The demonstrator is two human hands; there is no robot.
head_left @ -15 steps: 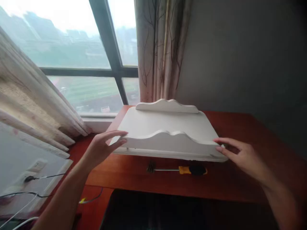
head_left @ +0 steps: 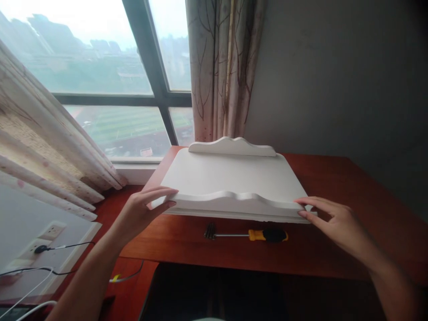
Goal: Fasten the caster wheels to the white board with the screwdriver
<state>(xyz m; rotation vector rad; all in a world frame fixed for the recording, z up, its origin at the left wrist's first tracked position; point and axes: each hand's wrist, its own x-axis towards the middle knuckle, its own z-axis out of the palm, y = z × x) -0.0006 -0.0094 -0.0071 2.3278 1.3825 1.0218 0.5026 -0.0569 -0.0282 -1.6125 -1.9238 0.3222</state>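
Observation:
A white board [head_left: 230,171] with rounded corners lies on the wooden table, and a wavy-topped white panel [head_left: 234,146] stands along its far edge. At its near edge is a second wavy white panel [head_left: 230,203]. My left hand [head_left: 145,209] pinches that near panel at its left end, thumb below and fingers on top. The right end is pinched by my right hand [head_left: 331,218] in the same way. Just in front of the board lies a screwdriver [head_left: 267,235] with a yellow and black handle, its shaft tip beside a small heap of screws [head_left: 210,232].
The reddish wooden table [head_left: 334,178] reaches to a grey wall on the right. A window [head_left: 117,125] and patterned curtains [head_left: 224,67] stand behind and left. Cables and a plug [head_left: 42,249] hang at the left wall socket. A dark seat [head_left: 214,294] is below the table edge.
The near white panel has come down and tilted at the board's near edge, showing less of its front face. Both hands have kept hold of its ends and shifted slightly.

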